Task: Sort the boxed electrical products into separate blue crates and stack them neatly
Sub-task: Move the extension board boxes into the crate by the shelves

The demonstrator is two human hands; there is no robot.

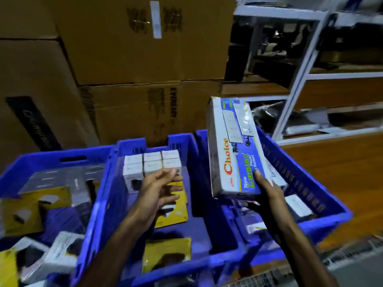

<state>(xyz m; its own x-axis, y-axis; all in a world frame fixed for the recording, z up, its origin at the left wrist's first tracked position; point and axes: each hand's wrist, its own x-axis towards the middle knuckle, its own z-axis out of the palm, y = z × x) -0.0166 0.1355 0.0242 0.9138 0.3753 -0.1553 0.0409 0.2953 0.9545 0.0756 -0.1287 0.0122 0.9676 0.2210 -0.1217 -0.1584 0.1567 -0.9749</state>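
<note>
My right hand grips the near end of a long white-and-blue power socket box, holding it tilted above the right blue crate. My left hand hovers empty with fingers apart over the middle blue crate. That crate holds small white boxes stacked in rows at its far end and yellow boxes nearer me. The left blue crate holds mixed grey, yellow and white boxes. More white boxes lie in the right crate.
Large brown cartons are stacked right behind the crates. A white metal shelf rack stands at the back right with dark items on it. Wooden flooring shows to the right of the crates.
</note>
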